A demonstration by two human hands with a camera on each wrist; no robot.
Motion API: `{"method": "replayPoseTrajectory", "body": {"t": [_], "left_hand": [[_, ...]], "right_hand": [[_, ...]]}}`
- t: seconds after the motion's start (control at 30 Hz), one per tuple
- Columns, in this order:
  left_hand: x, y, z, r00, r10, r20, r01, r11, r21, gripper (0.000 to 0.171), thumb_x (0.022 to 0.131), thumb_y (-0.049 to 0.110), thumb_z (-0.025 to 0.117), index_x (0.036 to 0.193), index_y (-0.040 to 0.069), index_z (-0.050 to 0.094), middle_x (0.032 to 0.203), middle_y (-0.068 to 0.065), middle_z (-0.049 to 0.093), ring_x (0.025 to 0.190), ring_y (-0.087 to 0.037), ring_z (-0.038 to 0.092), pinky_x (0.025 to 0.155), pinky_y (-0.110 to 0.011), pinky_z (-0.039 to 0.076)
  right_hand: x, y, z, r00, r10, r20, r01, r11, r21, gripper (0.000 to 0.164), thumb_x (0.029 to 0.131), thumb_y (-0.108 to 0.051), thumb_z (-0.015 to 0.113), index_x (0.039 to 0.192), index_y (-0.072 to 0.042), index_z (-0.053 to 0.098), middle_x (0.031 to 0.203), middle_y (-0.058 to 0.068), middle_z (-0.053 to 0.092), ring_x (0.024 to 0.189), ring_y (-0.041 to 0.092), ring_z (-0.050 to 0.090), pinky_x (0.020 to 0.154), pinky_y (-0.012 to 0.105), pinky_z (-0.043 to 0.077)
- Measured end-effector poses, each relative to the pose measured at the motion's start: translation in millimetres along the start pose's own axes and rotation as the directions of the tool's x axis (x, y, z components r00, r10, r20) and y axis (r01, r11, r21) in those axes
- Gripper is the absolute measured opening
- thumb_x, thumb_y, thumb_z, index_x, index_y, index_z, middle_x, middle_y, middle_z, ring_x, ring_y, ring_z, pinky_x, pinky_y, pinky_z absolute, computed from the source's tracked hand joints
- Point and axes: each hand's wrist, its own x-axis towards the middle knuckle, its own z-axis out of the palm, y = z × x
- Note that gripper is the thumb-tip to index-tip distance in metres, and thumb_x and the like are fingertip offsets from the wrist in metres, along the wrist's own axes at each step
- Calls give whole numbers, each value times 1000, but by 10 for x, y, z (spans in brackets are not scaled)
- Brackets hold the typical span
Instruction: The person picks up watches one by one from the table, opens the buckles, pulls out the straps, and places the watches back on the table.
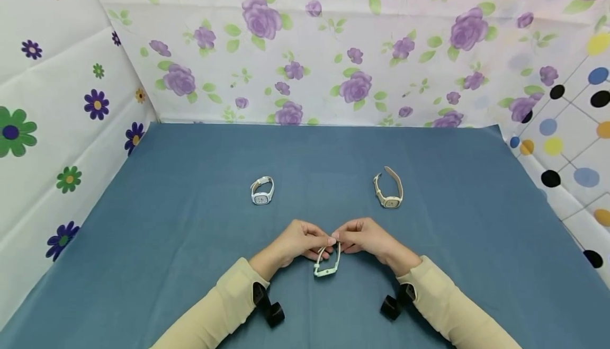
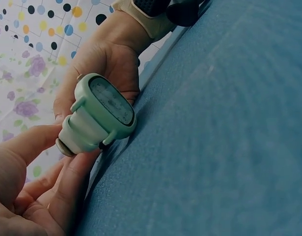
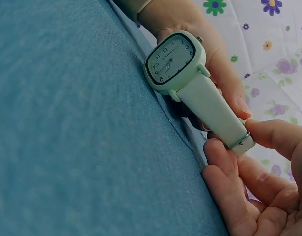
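Note:
Between both hands a pale green wristwatch (image 1: 326, 271) hangs with its case low, near the blue cloth. My left hand (image 1: 305, 240) pinches its strap from the left. The right hand (image 1: 364, 238) pinches the other side, so the fingertips of both meet at the top of the loop. The right wrist view shows the dial (image 3: 171, 59) with numerals, and a small metal buckle (image 3: 240, 142) by the right fingertips. From the left wrist view, the strap (image 2: 84, 129) curves down from the case to the left fingers. Parts of the strap ends are hidden behind fingers.
Farther back on the blue cloth (image 1: 205, 179) lie a white watch (image 1: 261, 199) with its strap looped, at left, and a beige watch (image 1: 392, 202) with its strap undone, at right. A flowered backdrop (image 1: 324, 47) stands behind; patterned sheets flank both sides.

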Motion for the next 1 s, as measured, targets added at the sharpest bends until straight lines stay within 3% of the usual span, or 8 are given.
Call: {"method": "replayPoseTrajectory", "body": {"t": [0.4, 0.77, 1.0], "left_hand": [[-5, -10, 46, 1000, 16, -22, -16, 999, 36, 23, 89, 14, 66, 96, -8, 69, 75, -7, 70, 63, -9, 67, 65, -33, 61], [10, -1, 47, 999, 8, -53, -8, 1000, 4, 23, 88, 13, 65, 96, -8, 69, 73, -5, 70, 62, -9, 66, 64, -30, 61], [-7, -7, 20, 999, 9, -38, -8, 1000, 12, 25, 88, 14, 67, 96, -9, 70, 75, -9, 71, 61, -10, 67, 63, -31, 61]], "right_hand": [[2, 14, 24, 998, 12, -61, -10, 999, 34, 31, 89, -14, 59, 105, 11, 67, 71, -2, 68, 69, 8, 65, 71, 29, 60], [17, 34, 33, 991, 25, -128, -12, 995, 98, 31, 88, -11, 56, 106, 14, 65, 73, 1, 70, 67, 7, 66, 68, 27, 60], [10, 37, 37, 996, 20, -92, -14, 997, 70, 31, 91, -14, 56, 108, 10, 65, 79, 0, 70, 71, 8, 66, 71, 27, 59]]}}
